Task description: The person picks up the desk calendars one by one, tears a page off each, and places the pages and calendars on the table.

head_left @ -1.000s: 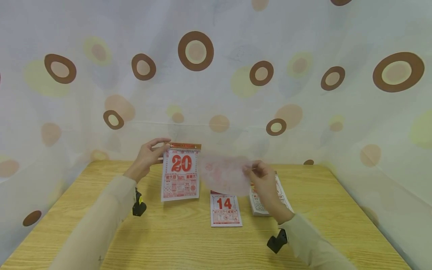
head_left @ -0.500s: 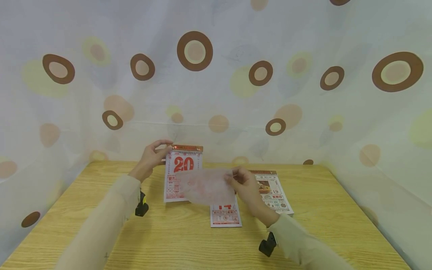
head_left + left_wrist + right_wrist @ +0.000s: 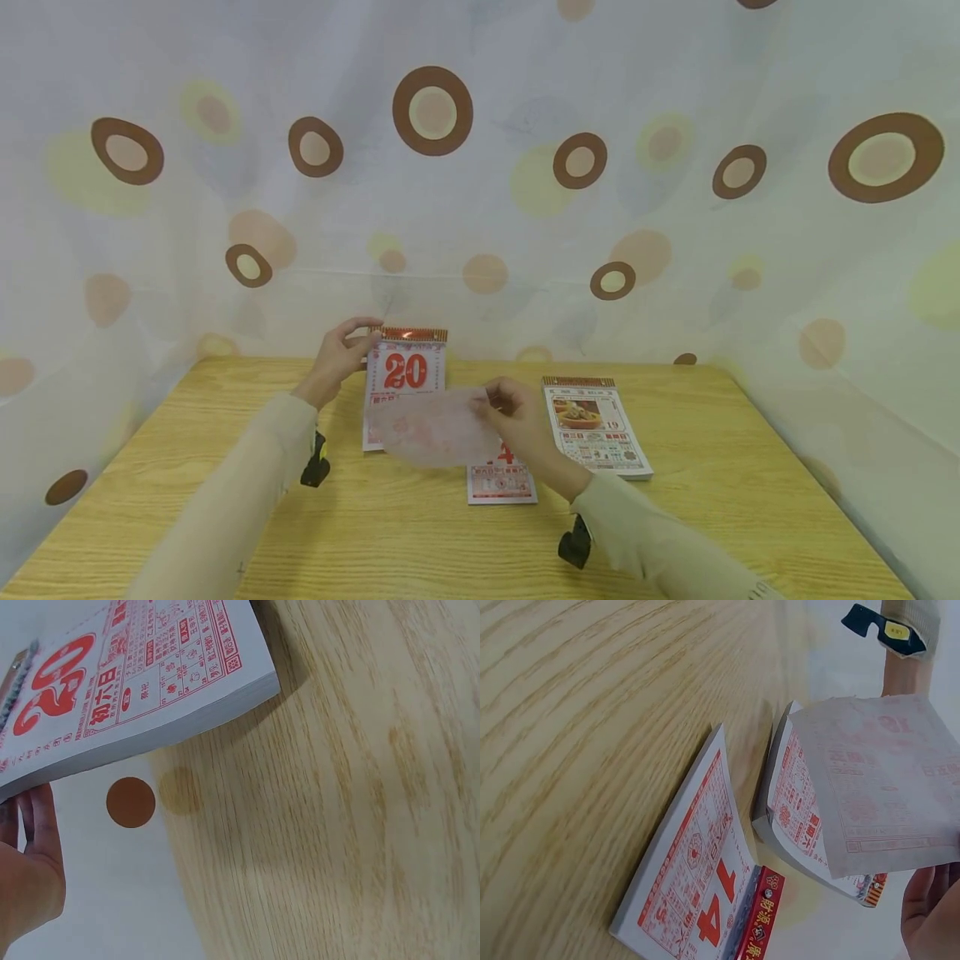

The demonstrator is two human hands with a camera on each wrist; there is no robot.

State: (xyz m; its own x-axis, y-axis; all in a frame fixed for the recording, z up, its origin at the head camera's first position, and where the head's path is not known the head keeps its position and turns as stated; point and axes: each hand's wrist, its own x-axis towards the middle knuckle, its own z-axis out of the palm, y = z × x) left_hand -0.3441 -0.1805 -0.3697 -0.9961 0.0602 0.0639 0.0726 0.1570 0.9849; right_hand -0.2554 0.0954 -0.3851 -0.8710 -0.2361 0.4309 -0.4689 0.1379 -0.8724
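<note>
My two hands work above a pale wood-grain desk (image 3: 337, 542), in front of a whitish hanging sheet of fabric (image 3: 487, 200) printed with brown rings and with yellow and peach spots. My left hand (image 3: 334, 362) grips the upper left corner of a thick tear-off calendar (image 3: 406, 370), which shows a large red 20 under a shiny red and gold header strip. That calendar's face is turned toward me; I cannot tell whether its bottom edge touches the desk. My right hand (image 3: 517, 419) pinches a thin, loose page (image 3: 435, 429) by its upper right corner, thumb and fingertips close together. The page is translucent, with faint red print showing through, and it hangs in front of the lower part of the calendar marked 20. It also hides part of a smaller calendar (image 3: 501, 485), which lies on the desk just to the right, bearing a red 14; the right wrist view shows this one's red header with gold characters. Farther right lies a third calendar (image 3: 597, 429), slightly angled, with a food photo and a small red 19. I wear beige sleeves (image 3: 255, 458), and a small black device (image 3: 315, 468) sits at each wrist.
</note>
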